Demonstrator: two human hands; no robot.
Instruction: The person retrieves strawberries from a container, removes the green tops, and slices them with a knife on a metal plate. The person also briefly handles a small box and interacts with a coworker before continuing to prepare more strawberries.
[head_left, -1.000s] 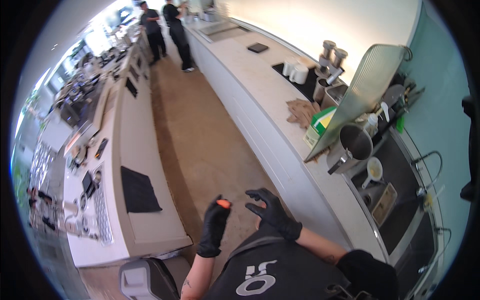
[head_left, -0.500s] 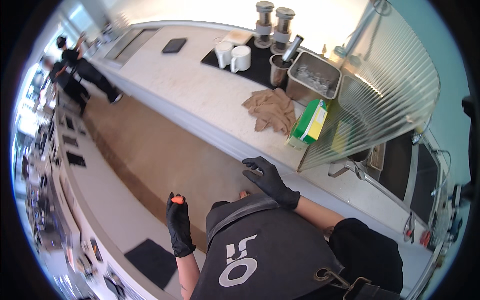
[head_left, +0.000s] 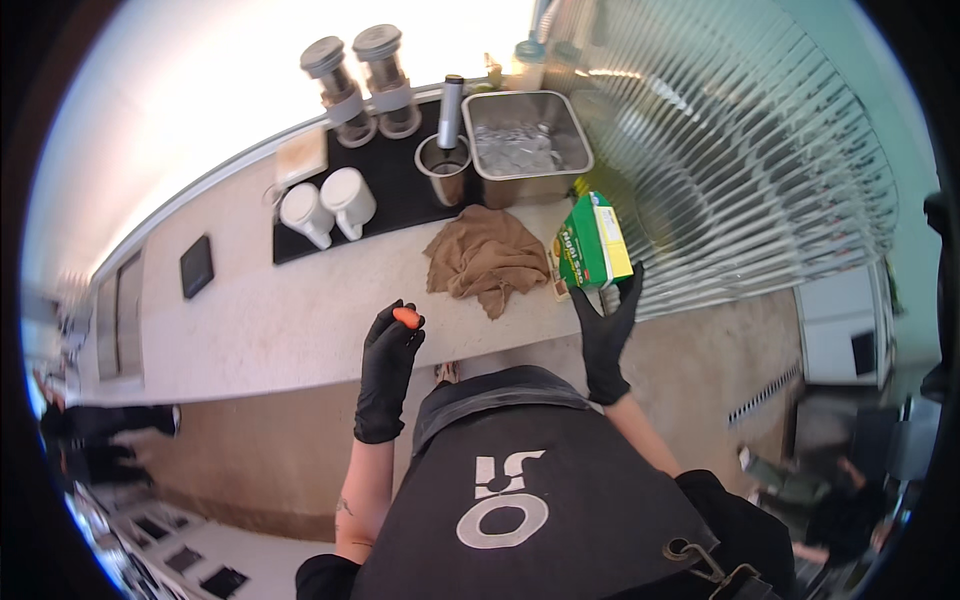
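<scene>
In my black-gloved left hand (head_left: 388, 365), raised by the counter's near edge, a small rounded orange piece (head_left: 407, 318) is pinched at the fingertips; its exact kind does not show. My black-gloved right hand (head_left: 606, 335) has thumb and fingers spread around the near end of a green and yellow carton (head_left: 590, 243). Whether the fingertips touch it is hard to tell. The carton stands on the counter, its printed front partly visible. Beside it lies a crumpled brown cloth (head_left: 487, 258).
A steel bin of ice (head_left: 535, 188), a steel cup (head_left: 440, 182) with a silver-handled tool, two white mugs (head_left: 347, 205) and two tall lidded glass jars (head_left: 390, 85) stand at the back. A ribbed clear partition (head_left: 720, 160) borders the right. Another person (head_left: 840, 510) is at lower right.
My view has turned to face the counter. My right hand has reached from near my apron to the green carton. My left hand has come to the counter edge, still holding the orange piece.
</scene>
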